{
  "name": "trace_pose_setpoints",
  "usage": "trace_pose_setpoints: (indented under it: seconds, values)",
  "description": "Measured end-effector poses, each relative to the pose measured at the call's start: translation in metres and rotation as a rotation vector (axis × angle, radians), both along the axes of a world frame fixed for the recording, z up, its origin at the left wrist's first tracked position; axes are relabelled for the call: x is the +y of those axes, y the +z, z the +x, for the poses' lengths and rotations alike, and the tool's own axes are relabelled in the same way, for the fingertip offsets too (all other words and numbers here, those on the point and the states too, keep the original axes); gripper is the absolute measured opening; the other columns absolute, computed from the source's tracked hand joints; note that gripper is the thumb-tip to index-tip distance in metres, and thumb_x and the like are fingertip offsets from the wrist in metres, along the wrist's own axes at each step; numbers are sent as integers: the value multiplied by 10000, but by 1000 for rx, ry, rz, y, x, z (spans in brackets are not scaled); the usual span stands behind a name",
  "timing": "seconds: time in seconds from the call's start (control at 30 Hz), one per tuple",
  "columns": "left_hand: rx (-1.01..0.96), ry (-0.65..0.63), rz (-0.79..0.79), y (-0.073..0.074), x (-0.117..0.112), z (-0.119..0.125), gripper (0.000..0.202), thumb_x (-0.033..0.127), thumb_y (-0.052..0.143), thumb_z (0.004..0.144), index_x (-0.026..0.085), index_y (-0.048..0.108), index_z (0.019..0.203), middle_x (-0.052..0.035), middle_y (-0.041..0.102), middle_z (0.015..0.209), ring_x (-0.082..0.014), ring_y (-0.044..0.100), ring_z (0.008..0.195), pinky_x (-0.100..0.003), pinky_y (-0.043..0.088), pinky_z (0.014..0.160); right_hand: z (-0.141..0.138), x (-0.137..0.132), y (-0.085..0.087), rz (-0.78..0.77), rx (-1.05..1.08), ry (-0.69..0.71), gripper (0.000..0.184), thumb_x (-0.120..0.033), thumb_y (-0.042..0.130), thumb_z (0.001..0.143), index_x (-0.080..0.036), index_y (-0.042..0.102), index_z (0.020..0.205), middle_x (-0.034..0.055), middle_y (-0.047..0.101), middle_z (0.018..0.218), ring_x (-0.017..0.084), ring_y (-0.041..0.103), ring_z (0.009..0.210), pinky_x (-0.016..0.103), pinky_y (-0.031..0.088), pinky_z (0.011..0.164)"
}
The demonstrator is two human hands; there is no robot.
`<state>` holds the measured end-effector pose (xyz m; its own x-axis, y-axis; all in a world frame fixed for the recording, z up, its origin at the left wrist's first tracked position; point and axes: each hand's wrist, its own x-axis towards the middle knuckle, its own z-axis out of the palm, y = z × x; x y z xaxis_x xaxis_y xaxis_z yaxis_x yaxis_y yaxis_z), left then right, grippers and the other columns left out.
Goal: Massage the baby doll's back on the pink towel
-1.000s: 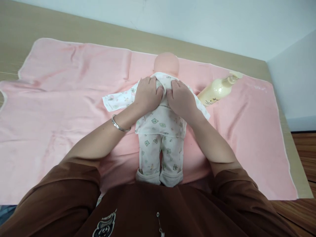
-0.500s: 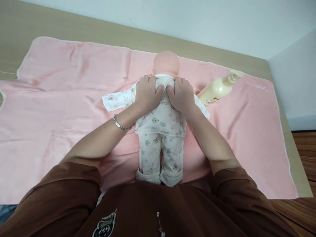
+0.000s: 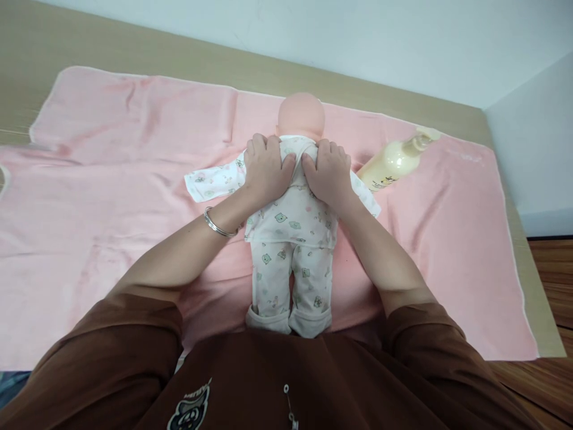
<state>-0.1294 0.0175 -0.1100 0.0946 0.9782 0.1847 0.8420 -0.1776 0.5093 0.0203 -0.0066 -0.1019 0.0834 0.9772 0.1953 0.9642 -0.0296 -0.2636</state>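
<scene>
A baby doll (image 3: 290, 224) lies face down, the back of its bald head (image 3: 302, 113) towards me. It wears a white top and trousers printed with small animals. My left hand (image 3: 266, 170) is closed over the doll's left shoulder, the thumb lying on the upper back. Over the right shoulder, my right hand (image 3: 330, 173) is curled the same way. Both thumbs point in towards the spine, a little apart, with the top's cloth creased between them. The fingertips are partly hidden beyond the shoulders.
Under the doll spreads a creased pink cloth (image 3: 134, 227) on a wooden table (image 3: 179, 54). A pale yellow pump bottle (image 3: 396, 161) lies on its side at the doll's right sleeve. A white wall (image 3: 335, 36) stands behind the table.
The fingers of my left hand have shifted slightly outward over the shoulder. My right hand, the doll and the bottle look almost the same.
</scene>
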Motion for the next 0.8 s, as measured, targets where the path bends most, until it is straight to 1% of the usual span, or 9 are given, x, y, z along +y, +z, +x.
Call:
trace_pose_setpoints:
  seconds: [0.1, 0.2, 0.37, 0.47, 0.57, 0.63, 0.7, 0.77, 0.8]
  values:
    - [39, -41, 37, 3, -3, -1, 301, 346, 586, 1029, 119, 597, 1226, -227, 592, 1315, -413, 552, 1307, -563, 424, 1181, -1, -1, 2, -23, 2, -17, 410, -491, 346, 1089, -151, 554, 1184, 169, 645, 1255, 339, 593, 1214, 543, 447, 1093]
    - [18, -106, 80, 8, -11, -3, 211, 312, 587, 1026, 151, 593, 1163, -205, 595, 1297, -396, 552, 1304, -559, 438, 1177, -1, -1, 4, -35, -2, -27, 389, -474, 374, 1086, -144, 559, 1177, 171, 650, 1254, 345, 595, 1224, 539, 456, 1092]
    - [10, -258, -12, 22, -28, -7, 135, 268, 625, 989, 177, 582, 1080, -171, 577, 1292, -373, 553, 1293, -565, 466, 1178, 0, 1, 6, -34, -21, -33, 404, -470, 382, 1090, -120, 567, 1173, 196, 663, 1252, 367, 603, 1238, 557, 478, 1082]
    - [-21, -265, -54, 24, -24, -9, 75, 254, 557, 1014, 184, 581, 1026, -163, 577, 1295, -352, 545, 1315, -550, 466, 1195, -1, -2, 11, -39, -33, -16, 426, -462, 362, 1101, -107, 580, 1188, 207, 671, 1256, 368, 622, 1236, 564, 487, 1094]
    - [-23, -236, -87, 21, -9, -10, 134, 249, 492, 1029, 171, 600, 1014, -188, 596, 1317, -343, 573, 1301, -541, 465, 1205, -9, -16, 17, -50, -40, 50, 432, -400, 344, 1103, -78, 598, 1237, 230, 671, 1315, 370, 623, 1295, 556, 480, 1153]
    - [-17, -228, -113, 20, 3, -10, 200, 267, 459, 1035, 161, 628, 1044, -200, 636, 1277, -349, 601, 1282, -541, 483, 1187, -18, -30, 21, -52, -42, 116, 452, -341, 366, 1086, -38, 569, 1352, 260, 611, 1476, 385, 550, 1447, 568, 420, 1254]
    - [-8, -227, -141, 18, 11, -10, 273, 280, 424, 1041, 148, 660, 1077, -203, 682, 1216, -354, 630, 1259, -532, 503, 1166, -28, -43, 23, -54, -45, 169, 537, -295, 387, 1065, 9, 469, 1501, 276, 475, 1645, 389, 415, 1596, 579, 314, 1353]
    - [8, -229, -140, 15, 14, -10, 335, 282, 395, 1049, 124, 678, 1137, -212, 707, 1218, -355, 643, 1263, -525, 495, 1175, -33, -49, 25, -75, -39, 195, 604, -254, 387, 1053, 40, 381, 1579, 285, 376, 1716, 381, 327, 1657, 580, 245, 1397]
    - [14, -227, -121, 13, 13, -9, 361, 286, 387, 1055, 110, 671, 1192, -221, 706, 1255, -356, 638, 1284, -525, 475, 1194, -33, -49, 27, -92, -24, 198, 603, -237, 377, 1051, 47, 379, 1582, 287, 370, 1719, 375, 318, 1664, 579, 245, 1399]
